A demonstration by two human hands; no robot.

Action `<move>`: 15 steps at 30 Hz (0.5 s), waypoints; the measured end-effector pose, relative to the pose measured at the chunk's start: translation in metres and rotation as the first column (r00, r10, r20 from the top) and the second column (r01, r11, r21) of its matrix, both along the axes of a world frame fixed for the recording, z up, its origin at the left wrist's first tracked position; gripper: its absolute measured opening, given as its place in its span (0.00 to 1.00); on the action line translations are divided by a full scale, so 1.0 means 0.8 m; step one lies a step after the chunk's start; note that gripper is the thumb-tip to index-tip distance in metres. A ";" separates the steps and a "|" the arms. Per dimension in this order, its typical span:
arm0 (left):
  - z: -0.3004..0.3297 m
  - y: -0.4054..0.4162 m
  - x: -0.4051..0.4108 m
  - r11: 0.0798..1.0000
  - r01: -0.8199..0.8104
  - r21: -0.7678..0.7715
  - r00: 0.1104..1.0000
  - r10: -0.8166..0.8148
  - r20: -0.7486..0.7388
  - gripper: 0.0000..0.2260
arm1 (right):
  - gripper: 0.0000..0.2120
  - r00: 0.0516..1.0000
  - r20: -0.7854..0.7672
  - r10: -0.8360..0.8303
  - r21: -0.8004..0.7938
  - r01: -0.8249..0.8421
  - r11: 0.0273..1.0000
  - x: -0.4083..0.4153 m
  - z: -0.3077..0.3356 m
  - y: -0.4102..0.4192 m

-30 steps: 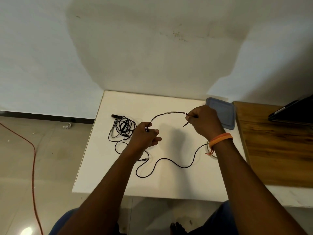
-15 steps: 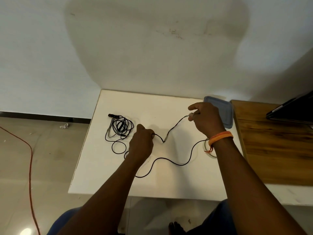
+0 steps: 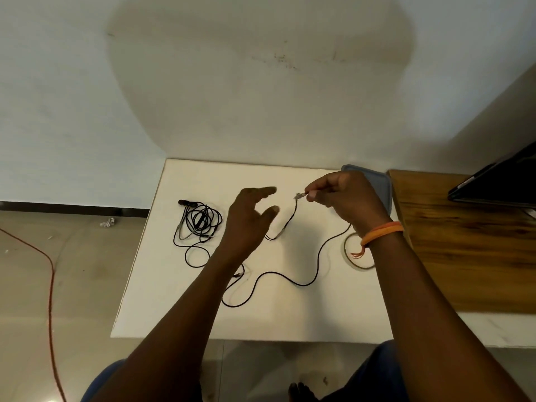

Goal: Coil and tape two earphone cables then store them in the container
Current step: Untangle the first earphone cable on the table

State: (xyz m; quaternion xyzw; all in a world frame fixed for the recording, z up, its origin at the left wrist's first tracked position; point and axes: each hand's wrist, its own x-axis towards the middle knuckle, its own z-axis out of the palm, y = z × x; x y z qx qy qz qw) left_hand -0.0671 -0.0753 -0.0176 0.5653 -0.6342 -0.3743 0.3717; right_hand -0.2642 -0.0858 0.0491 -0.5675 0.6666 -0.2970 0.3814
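Cable (image 3: 316, 265): black, slack across the table (image 3: 290, 320), one end pinched in the right hand (image 3: 345, 198). Left hand (image 3: 246, 221): fingers spread, holding nothing. Second cable (image 3: 198, 223): tangled at left. Container (image 3: 377, 181): behind right hand. Advice: gather even loops toward the pinched end.

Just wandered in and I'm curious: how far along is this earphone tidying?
Early. Nothing is taped or stored. The right hand pinches one end of the loose earphone cable; the left hand hovers open. The second earphone lies bundled, untaped. The tape roll and container wait.
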 end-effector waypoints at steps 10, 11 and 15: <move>0.024 0.001 -0.005 0.970 0.241 0.010 0.970 -0.241 0.017 0.05 | 0.03 0.978 -0.035 0.204 0.055 -0.202 0.978 0.007 0.009 0.005; 0.023 0.001 -0.003 0.964 0.267 -0.019 0.957 -0.263 0.120 0.05 | 0.03 0.969 -0.083 0.231 0.075 -0.225 0.971 0.007 0.007 0.005; 0.021 -0.005 0.010 0.946 0.301 -0.124 0.913 -0.248 0.325 0.03 | 0.01 0.928 -0.248 0.277 0.155 -0.244 0.957 -0.003 0.003 0.004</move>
